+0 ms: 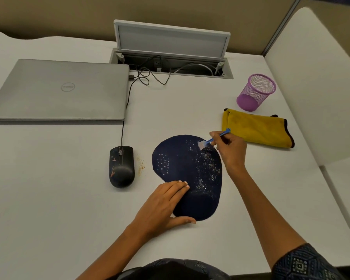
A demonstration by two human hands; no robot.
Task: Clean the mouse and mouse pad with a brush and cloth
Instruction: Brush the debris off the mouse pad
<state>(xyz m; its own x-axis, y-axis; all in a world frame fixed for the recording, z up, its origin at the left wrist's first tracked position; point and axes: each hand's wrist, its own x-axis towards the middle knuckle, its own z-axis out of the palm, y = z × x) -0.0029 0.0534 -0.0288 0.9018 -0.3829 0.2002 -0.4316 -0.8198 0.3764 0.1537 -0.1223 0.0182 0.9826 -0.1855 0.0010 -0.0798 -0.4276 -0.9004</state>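
Right hand (231, 150) pinches one blue brush (214, 138), bristles on the far edge of one dark mouse pad (182, 164). Left hand (164, 207) lies flat, pressing the pad's near-left edge. One black mouse (121, 167) just left of the pad; one folded yellow cloth (257, 129) to its right; one purple mesh cup (255, 92) beyond.

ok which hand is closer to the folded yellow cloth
Right. The right hand, holding the small blue brush, is just left of the folded yellow cloth; the left hand rests farther away on the dark mouse pad.

Crumb-speckled navy mouse pad (182, 168) lies flat beside black mouse (121, 166).
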